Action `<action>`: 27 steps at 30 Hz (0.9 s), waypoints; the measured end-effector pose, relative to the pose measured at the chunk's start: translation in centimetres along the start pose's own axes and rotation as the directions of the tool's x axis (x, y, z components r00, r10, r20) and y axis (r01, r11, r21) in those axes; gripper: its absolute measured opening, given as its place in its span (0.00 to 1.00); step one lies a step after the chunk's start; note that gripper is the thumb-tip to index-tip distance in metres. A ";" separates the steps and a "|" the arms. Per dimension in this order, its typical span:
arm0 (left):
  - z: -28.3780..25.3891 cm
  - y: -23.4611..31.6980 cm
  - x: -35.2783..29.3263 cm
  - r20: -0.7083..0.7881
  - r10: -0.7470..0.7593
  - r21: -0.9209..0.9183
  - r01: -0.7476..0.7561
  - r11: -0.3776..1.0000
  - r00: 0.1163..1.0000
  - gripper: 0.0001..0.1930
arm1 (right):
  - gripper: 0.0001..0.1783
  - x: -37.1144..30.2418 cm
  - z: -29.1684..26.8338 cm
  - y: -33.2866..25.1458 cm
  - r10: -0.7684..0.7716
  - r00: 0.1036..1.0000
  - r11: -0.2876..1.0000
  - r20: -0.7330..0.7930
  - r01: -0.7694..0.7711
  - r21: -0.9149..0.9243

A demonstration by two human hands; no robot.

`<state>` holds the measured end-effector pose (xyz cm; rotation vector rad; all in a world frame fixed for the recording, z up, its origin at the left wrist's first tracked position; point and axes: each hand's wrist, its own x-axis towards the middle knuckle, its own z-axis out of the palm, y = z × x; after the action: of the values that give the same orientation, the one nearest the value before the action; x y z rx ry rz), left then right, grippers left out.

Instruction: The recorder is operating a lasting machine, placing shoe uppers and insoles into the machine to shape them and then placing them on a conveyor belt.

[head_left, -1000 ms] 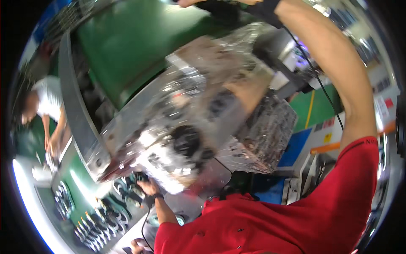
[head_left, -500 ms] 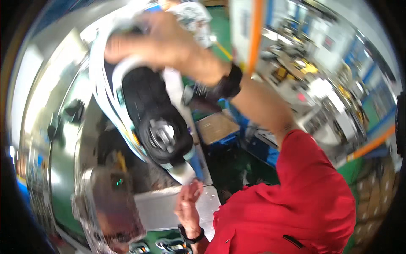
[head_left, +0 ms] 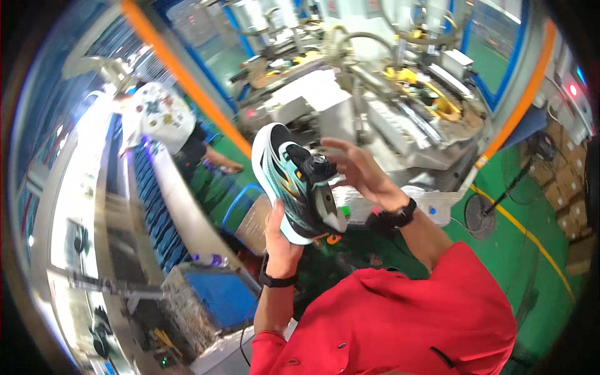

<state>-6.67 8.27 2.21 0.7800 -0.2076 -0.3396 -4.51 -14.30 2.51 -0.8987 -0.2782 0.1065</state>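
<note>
A running shoe (head_left: pixel 289 178), teal and black with a thick white sole and orange accents, is tilted on its side in front of me, toe pointing away. My left hand (head_left: pixel 281 244) grips it from below, thumb along the sole edge. A grey block like a shoe last (head_left: pixel 329 206) sticks out of its opening. Dark bunched material (head_left: pixel 314 165) covers the lace area. Beside that, my right hand (head_left: pixel 364 174) is open with fingers spread, slightly blurred; whether its fingertips touch the shoe I cannot tell.
On the left runs a conveyor (head_left: pixel 156 209) with a blue ribbed belt; a person in a patterned white top (head_left: pixel 161 115) stands beyond it. Machinery (head_left: pixel 400 119) fills the far side behind orange posts (head_left: pixel 187 78). A pedestal fan (head_left: pixel 481 214) and stacked cartons (head_left: pixel 565 194) stand at right.
My view has swung right, from the bench and conveyor towards the machinery. The shoe, earlier gripped high by my right hand, is now in my left; the right has let go.
</note>
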 end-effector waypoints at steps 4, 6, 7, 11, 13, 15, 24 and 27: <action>7.2 -7.6 6.9 0.097 0.069 0.650 -0.116 0.751 0.993 0.24 | 0.43 -4.1 -7.0 -2.8 -0.318 0.915 0.866 -0.248 0.174 -0.469; 9.1 -11.8 10.7 0.060 -0.040 0.657 -0.009 0.754 0.997 0.32 | 0.35 -5.3 -10.4 -3.3 -0.281 0.755 0.841 -0.593 -0.104 -0.531; 9.5 -13.5 12.5 0.156 -0.046 0.722 -0.083 0.687 0.987 0.34 | 0.33 -6.1 -12.4 -4.3 -0.290 0.700 0.886 -0.652 -0.060 -0.459; 10.1 -19.6 21.5 0.160 -0.323 0.707 0.120 0.697 0.933 0.38 | 0.30 -10.4 -18.0 -8.1 -0.461 0.535 0.839 -0.708 0.003 -0.544; 9.6 -23.3 28.2 0.071 -0.318 0.887 0.086 0.454 0.945 0.35 | 0.30 -12.9 -20.2 -10.0 -0.508 0.419 0.816 -0.753 -0.047 -0.577; 9.1 -26.4 33.5 0.052 -0.254 0.932 0.044 0.359 0.966 0.34 | 0.31 -14.3 -20.8 -12.0 -0.609 0.356 0.751 -0.709 -0.028 -0.660; 5.2 -34.5 45.3 -0.162 -0.028 0.986 0.160 -0.045 0.986 0.45 | 0.32 -15.9 -20.7 -14.9 -0.718 0.192 0.627 -0.669 -0.240 -0.741; 3.8 -32.3 46.0 -0.201 -0.067 0.979 0.204 0.029 0.977 0.40 | 0.31 -13.9 -22.2 -17.1 -0.743 0.224 0.533 -0.631 -0.373 -0.760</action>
<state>27.62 -32.76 -15.70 2.3348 -0.2686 -0.2951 -12.01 -44.61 0.09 -1.7171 0.9070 -1.0419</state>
